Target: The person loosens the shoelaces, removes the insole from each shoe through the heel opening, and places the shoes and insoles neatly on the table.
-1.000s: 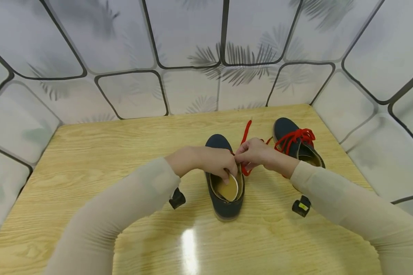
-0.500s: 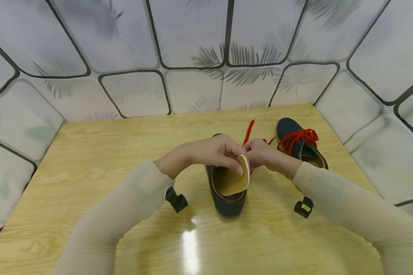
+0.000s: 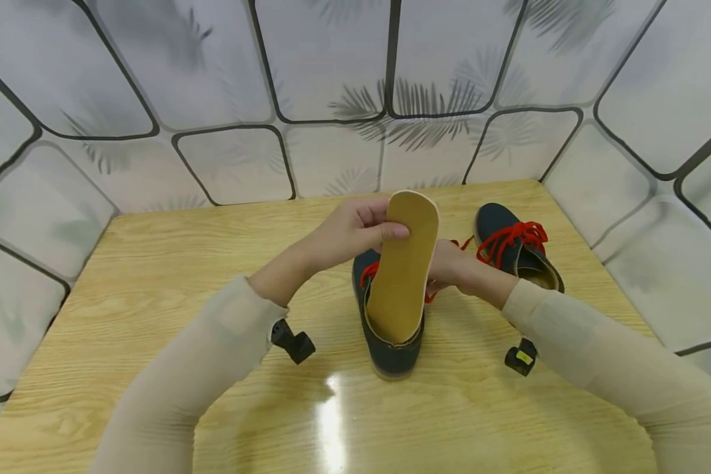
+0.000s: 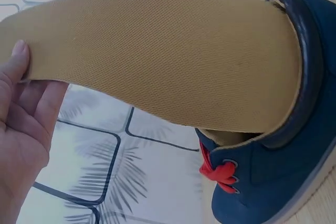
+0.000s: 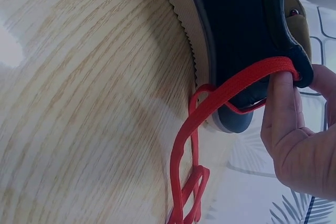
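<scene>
My left hand (image 3: 358, 227) pinches the toe end of a tan insole (image 3: 404, 270), thumb on its face and fingers behind. The insole stands steeply, its heel end still inside the opening of a navy shoe (image 3: 391, 359); the left wrist view shows that heel end against the shoe's collar (image 4: 310, 72). My right hand (image 5: 302, 129) pinches the shoe's upper edge by the eyelets, where a loose red lace (image 5: 210, 103) comes out and trails down. In the head view the insole partly hides the right hand's fingers.
A second navy shoe (image 3: 498, 220) with a tied red lace (image 3: 518, 236) stands at the right on the wooden table (image 3: 213, 263). Pale patterned curtains (image 3: 332, 155) rise along the table's back and sides. Small black cameras (image 3: 296, 343) sit under both wrists.
My left hand has come out of the shoe and risen up and away, drawing the insole from lying inside to standing upright. The right hand stays at the shoe's edge.
</scene>
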Motion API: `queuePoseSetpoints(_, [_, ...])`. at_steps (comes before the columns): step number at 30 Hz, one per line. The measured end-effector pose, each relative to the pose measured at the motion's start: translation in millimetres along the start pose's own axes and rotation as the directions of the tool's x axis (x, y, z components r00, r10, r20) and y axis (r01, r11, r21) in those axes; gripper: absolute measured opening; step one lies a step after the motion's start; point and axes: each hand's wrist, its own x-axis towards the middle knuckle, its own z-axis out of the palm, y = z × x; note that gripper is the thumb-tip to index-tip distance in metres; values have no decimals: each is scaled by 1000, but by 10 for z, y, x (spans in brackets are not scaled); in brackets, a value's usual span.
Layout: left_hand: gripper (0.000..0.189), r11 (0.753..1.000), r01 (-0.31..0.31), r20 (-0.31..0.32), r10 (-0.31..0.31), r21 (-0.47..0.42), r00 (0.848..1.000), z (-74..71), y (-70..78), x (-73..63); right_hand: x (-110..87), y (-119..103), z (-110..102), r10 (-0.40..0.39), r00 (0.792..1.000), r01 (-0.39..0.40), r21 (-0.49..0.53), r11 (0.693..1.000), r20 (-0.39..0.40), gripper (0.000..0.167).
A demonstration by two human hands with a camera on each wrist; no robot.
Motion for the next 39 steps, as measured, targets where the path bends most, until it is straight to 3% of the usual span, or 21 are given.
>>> queuePoseSetpoints(2, [27,1000,12,-41,-12,1,999,-15,1,-31,-36,-79,17,61,998,-61,-36,997,-4,12])
queuePoseSetpoints(5, [28,999,21,-137,-16,36,990,-23,-12,-86,-65,-131,17,94,995,-93,-56,994,19,8])
queuePoseSetpoints(7, [27,998,8,-240,7,62,971,-23,-34,-130,-86,-141,16,95,995,-92,-56,994,37,9])
queuePoseSetpoints(8, [25,997,2,-303,22,81,953,-22,-50,-155,-89,-140,16,94,995,-91,-58,994,42,10])
queuePoseSetpoints(10, [23,996,-29,-419,64,89,906,-18,-82,-208,-94,-127,15,89,995,-86,-69,994,49,11])
queuePoseSetpoints(14, [19,994,-103,-602,103,34,792,-24,-147,-322,-90,-104,22,86,995,-82,-79,993,45,15])
queuePoseSetpoints(17, [14,987,-152,-699,70,-56,712,-54,-177,-406,-89,-92,29,82,996,-78,-80,994,39,16])
queuePoseSetpoints(20, [8,966,-191,-773,-13,-173,635,-94,-182,-503,-96,-94,39,84,996,-81,-83,993,31,16])
queuePoseSetpoints(24, [5,908,-237,-819,-169,-345,548,-145,-143,-669,-101,-97,50,90,996,-87,-98,991,23,16])
queuePoseSetpoints(31, [7,762,-278,-782,-439,-585,442,-236,-128,-931,-91,-107,36,94,995,-90,-146,985,22,19])
queuePoseSetpoints(33, [6,728,-295,-770,-487,-618,412,-263,-153,-1006,-92,-110,32,94,995,-90,-147,985,24,18])
queuePoseSetpoints(39, [7,676,-319,-747,-576,-664,332,-357,-256,-1249,-94,-117,21,111,994,-108,-138,985,19,17])
